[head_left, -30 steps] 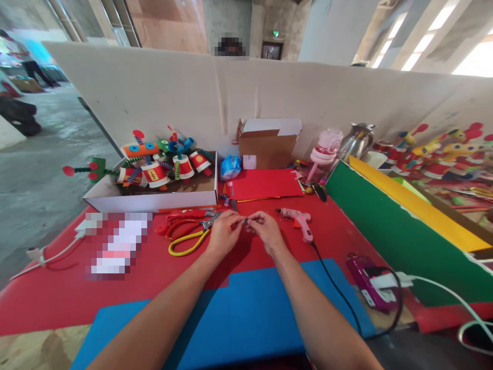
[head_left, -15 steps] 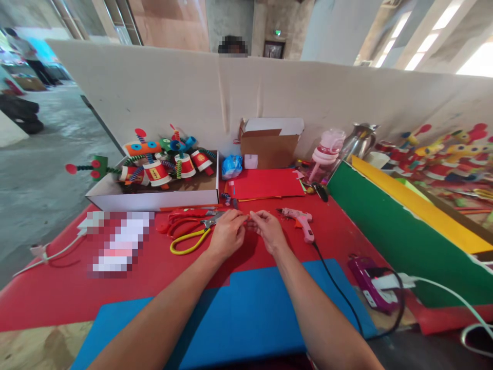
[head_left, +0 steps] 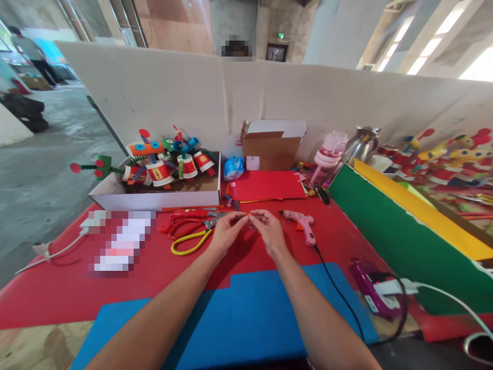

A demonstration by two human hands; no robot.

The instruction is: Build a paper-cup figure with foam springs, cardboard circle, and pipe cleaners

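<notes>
Above the red table covering (head_left: 154,272), a small orange piece (head_left: 249,215) lies between the left hand (head_left: 228,231) and right hand (head_left: 271,231), equally near; both pinch it. Its long axis cannot be determined.

Pink bottle (head_left: 325,158) beside a steel jug (head_left: 361,143), near the pale partition (head_left: 173,90)

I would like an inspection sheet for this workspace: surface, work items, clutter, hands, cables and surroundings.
Surface: red covering, with blue sheet under the forearms.
Work items: small orange piece, too tiny to identify.
Clutter: pliers at left, pink glue gun at right.
Hands: left hand and right hand pinch the piece together.
Cables: black cord crosses the blue sheet; white cable at purple device.
Surroundings: white partition behind; box of cup figures left.
</notes>
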